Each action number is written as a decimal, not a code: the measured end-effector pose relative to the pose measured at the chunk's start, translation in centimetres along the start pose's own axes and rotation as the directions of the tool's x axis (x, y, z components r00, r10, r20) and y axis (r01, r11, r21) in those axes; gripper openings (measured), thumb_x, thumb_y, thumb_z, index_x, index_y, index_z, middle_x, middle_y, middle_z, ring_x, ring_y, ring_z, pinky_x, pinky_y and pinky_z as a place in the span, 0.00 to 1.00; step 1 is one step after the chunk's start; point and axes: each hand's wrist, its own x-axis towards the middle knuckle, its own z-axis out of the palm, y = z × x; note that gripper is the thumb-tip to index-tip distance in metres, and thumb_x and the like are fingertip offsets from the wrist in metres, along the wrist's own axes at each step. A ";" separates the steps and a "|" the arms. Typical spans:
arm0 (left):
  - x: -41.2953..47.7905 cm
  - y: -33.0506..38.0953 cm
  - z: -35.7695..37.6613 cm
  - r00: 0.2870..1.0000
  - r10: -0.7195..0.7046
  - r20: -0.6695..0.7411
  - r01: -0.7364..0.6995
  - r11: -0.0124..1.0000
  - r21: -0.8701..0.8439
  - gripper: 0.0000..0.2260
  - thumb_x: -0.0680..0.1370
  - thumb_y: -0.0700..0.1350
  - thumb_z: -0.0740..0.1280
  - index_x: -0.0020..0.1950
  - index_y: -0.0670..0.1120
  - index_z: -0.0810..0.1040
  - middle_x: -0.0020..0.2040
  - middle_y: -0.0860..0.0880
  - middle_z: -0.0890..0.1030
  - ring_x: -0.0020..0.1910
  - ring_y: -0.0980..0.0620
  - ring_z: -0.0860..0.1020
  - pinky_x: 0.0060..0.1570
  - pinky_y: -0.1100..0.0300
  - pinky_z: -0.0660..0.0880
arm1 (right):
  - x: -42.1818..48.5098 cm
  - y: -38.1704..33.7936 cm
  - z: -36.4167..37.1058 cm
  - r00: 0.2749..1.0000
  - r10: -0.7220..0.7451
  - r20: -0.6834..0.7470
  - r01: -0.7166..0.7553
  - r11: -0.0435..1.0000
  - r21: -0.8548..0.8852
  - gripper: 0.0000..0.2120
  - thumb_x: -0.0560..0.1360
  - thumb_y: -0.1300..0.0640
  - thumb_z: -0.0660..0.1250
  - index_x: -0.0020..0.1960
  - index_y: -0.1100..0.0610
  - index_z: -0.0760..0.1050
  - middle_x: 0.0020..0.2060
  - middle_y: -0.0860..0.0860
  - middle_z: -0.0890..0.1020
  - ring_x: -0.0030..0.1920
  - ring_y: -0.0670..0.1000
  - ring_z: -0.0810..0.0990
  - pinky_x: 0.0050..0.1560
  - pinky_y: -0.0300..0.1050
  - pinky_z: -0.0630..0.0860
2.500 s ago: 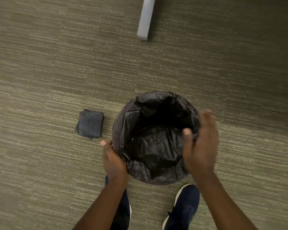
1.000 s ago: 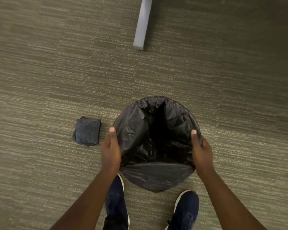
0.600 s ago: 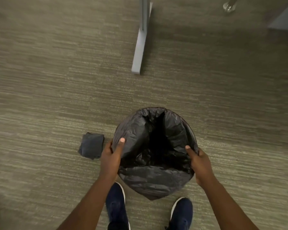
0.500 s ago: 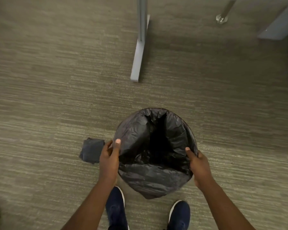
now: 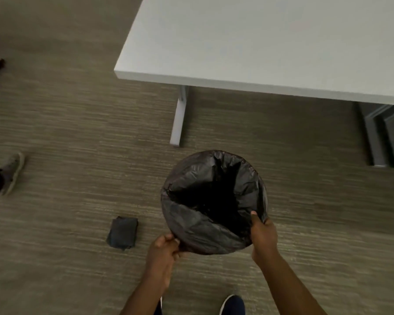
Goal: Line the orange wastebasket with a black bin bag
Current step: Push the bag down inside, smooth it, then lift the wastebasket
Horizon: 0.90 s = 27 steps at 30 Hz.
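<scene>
A round wastebasket stands on the carpet, wholly covered by a black bin bag (image 5: 198, 226) folded over its rim, so none of its orange shows. The bag's inside is a dark hollow. My left hand (image 5: 163, 251) pinches the bag at the near left of the rim. My right hand (image 5: 263, 234) grips the bag at the near right, thumb inside the rim.
A folded black bag (image 5: 122, 233) lies on the carpet left of the basket. A white table (image 5: 259, 42) with a grey leg (image 5: 179, 117) stands beyond it. Another person's shoe (image 5: 11, 171) is at far left. My shoe (image 5: 232, 305) is below.
The view has tilted up, bringing the table and another person's shoe into sight. My left hand has slid from the rim's left side down to its near edge; my right still holds the rim.
</scene>
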 end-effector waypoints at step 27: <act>8.7 7.4 6.4 0.998 0.009 0.062 -0.016 0.993 0.114 0.16 0.77 0.56 0.72 0.60 0.49 0.81 0.54 0.48 0.86 0.51 0.47 0.86 0.38 0.57 0.82 | 5.5 -1.8 4.7 0.982 0.153 -0.109 -0.146 0.987 0.068 0.21 0.82 0.54 0.66 0.72 0.59 0.71 0.66 0.59 0.79 0.64 0.63 0.78 0.67 0.62 0.76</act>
